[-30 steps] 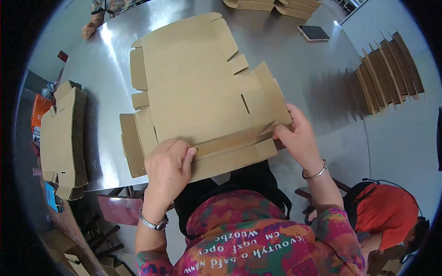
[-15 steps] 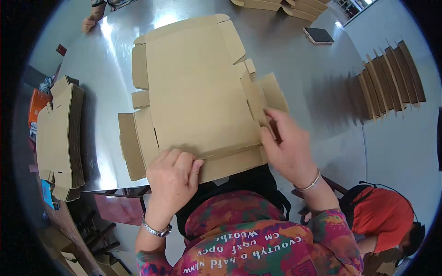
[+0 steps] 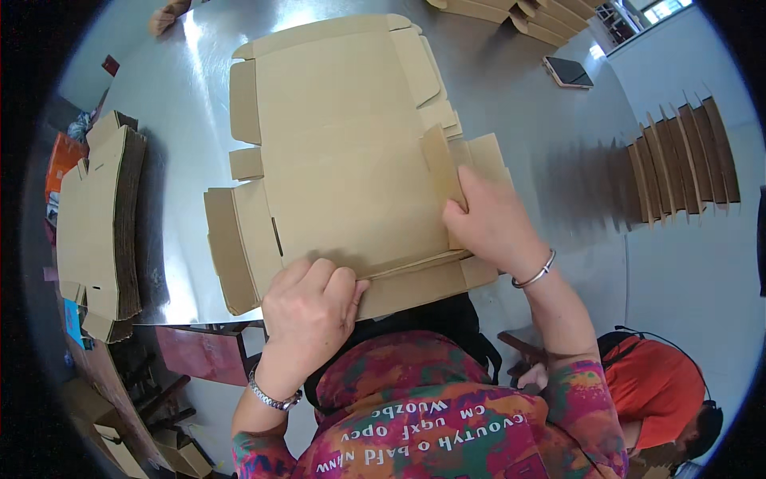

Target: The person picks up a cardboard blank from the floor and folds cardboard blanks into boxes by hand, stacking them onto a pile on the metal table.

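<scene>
Nearest the body, the left hand (image 3: 311,307) lies palm down with fingers together, pressing the near flap of a flat die-cut cardboard box blank (image 3: 351,160) against the front edge of the metal table (image 3: 519,120). The right hand (image 3: 491,219) rests just beyond it on the blank's right side, fingers closed loosely on a narrow side tab (image 3: 441,164) that stands lifted from the sheet; whether the thumb is under the tab cannot be seen. The blank lies spread across the middle of the table, overhanging the near edge slightly. It looks light and stiff across its panels but ready to bend along the scored creases, so it is probably best held by flaps and tabs near a fold, with a flat palm keeping the sheet from sliding on the smooth tabletop. To the left lies a stack of flat blanks (image 3: 96,223); farther right, folded cardboard pieces (image 3: 686,160) stand in a row, and a phone (image 3: 568,72) lies beyond.
</scene>
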A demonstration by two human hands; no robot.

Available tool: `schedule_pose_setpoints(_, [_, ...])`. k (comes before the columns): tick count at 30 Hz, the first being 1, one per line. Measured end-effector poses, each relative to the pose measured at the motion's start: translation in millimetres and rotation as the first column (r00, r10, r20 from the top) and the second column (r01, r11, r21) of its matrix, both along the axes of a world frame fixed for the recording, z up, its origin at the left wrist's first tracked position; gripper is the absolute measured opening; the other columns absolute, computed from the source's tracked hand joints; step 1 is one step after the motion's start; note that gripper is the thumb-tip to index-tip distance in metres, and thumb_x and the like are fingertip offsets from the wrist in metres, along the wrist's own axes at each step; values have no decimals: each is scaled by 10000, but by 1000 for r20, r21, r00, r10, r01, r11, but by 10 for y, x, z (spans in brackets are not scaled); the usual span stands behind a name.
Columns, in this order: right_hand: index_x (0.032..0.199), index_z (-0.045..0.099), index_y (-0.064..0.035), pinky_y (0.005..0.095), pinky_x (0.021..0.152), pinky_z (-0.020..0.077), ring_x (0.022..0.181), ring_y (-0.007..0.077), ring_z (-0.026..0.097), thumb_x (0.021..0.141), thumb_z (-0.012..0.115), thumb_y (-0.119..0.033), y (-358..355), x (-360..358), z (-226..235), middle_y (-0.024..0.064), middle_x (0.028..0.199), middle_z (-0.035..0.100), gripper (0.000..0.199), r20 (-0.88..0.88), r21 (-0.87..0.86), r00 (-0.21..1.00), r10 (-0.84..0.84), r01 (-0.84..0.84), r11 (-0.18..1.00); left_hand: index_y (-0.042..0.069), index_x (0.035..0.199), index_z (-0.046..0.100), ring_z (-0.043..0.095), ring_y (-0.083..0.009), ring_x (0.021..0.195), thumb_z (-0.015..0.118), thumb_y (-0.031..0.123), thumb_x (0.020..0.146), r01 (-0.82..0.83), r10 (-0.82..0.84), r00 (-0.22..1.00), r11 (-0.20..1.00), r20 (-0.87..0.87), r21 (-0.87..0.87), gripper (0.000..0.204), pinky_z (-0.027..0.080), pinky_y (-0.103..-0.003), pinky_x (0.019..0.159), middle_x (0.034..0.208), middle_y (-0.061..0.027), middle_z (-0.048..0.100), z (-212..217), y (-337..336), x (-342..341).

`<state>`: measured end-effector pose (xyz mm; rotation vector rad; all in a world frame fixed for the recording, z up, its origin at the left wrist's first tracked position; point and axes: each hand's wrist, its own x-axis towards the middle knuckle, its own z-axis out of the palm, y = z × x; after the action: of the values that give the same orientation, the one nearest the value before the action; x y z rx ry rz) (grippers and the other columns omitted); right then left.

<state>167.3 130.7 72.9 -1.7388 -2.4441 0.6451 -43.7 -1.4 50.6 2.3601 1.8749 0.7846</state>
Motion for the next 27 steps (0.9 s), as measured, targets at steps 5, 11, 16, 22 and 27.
schedule_pose_setpoints(5, [910,465,21,553,712,441,787,480,559,833,479,-116,-4,-7,-94,288,794,575,158,-61,52,993,102,-99,994,98,848,622,546,-232,720,749,140,683,5,-4,999,1000,-41,4,212,430,-358,644,734,-39,518,20,-112,-80])
schedule_pose_setpoints(11, [861,441,22,561,666,442,727,481,559,851,511,-129,-5,103,-137,272,736,579,167,-82,137,991,104,-93,986,71,971,650,555,-290,942,780,90,621,-220,219,976,974,13,63,374,410,-403,819,986,-84,603,83,-412,-560])
schedule_pose_setpoints(16, [868,419,25,557,670,432,740,482,553,851,514,-131,-37,52,-113,277,736,565,184,-140,56,988,65,-58,997,91,986,661,547,-324,1013,788,93,610,-239,242,970,964,-13,113,397,400,-420,858,1082,-115,587,68,-536,-639])
schedule_pose_setpoints(22, [859,412,21,548,659,434,736,483,554,849,507,-120,-102,59,-146,278,733,556,171,-161,69,987,5,6,998,47,1345,485,488,-364,1120,867,162,567,-437,435,899,889,44,139,874,368,-460,936,1257,-197,495,17,-513,-449])
schedule_pose_setpoints(27, [852,413,18,535,635,434,711,474,552,848,511,-120,-134,41,-140,268,722,549,169,-192,93,981,-5,23,995,3,1434,345,463,-380,1176,872,98,584,-531,520,813,847,263,-31,1004,414,-422,984,1308,-223,438,-24,-479,-439])
